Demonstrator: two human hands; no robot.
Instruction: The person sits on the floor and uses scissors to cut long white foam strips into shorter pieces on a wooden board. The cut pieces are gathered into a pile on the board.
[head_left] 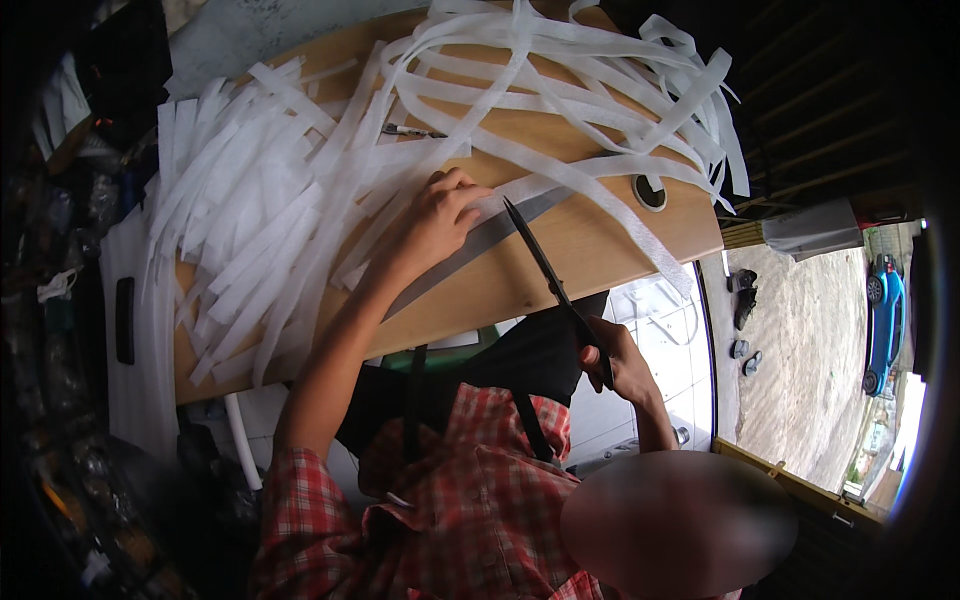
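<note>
My left hand (445, 215) rests on the wooden table, its fingers bent and closed on a long white fabric strip (535, 183). Under that strip runs a flat grey ruler-like bar (490, 236), slanting across the table near its front edge. In my right hand (622, 362) is a pair of long black scissors (540, 256). Their tip points up and left, close to the strip just right of my left hand. The blades look nearly together; whether they touch the strip I cannot tell.
Many short cut strips (235, 200) lie heaped at the table's left. Long loose strips (600, 85) tangle over its far right side. A slim pen-like tool (412, 131) lies between them. The tabletop (480, 295) has a round hole (650, 193) at the right.
</note>
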